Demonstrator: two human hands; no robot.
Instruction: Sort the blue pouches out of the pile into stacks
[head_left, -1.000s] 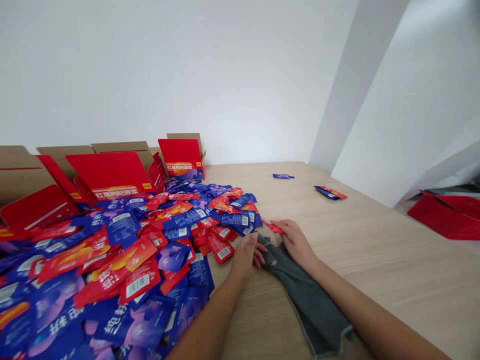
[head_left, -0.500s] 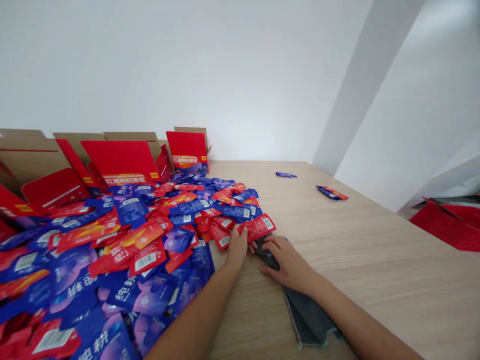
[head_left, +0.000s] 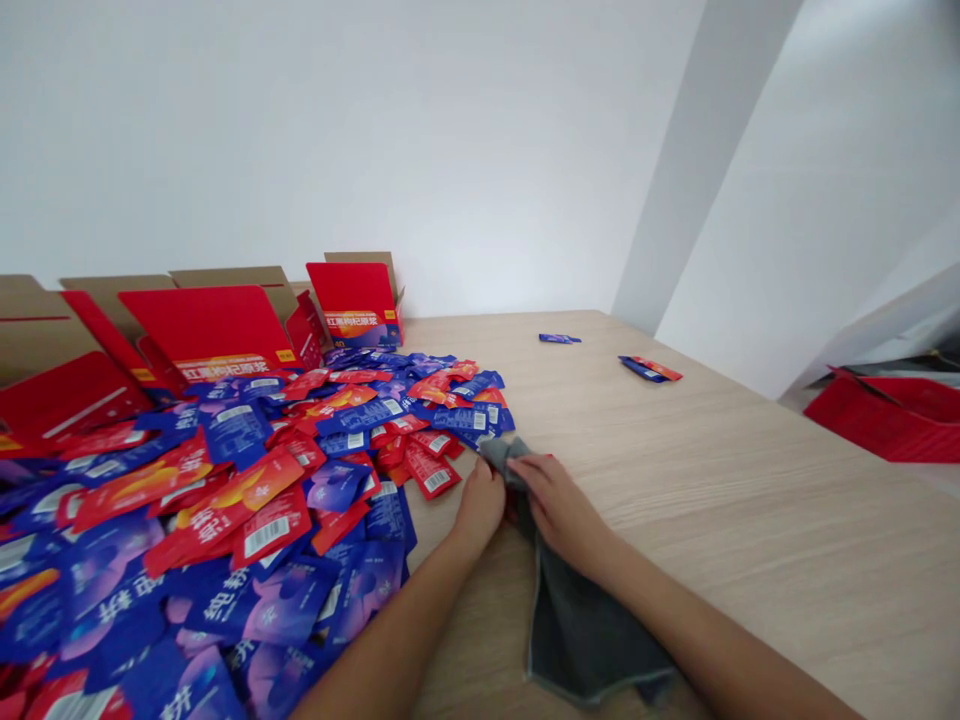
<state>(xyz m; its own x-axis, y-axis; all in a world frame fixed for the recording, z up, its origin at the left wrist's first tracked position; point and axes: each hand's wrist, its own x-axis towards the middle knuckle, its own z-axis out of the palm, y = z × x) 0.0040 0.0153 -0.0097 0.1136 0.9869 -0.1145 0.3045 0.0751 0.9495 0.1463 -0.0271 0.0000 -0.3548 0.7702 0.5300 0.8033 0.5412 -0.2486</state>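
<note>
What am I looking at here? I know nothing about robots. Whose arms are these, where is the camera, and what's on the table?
There is no robot here: these are a person's own bare hands. The camera is worn on their head, looking forward and down, so you see roughly what they see.

The right hand pinches a dark grey cloth. The left hand meets the cloth, but its fingertips are hidden, so I can't tell what it grips.

On the wooden table, a big heap of red and blue packets spreads across the left, with red boxes, flaps up, behind it. Farther off to the right are a few stray packets.
</note>
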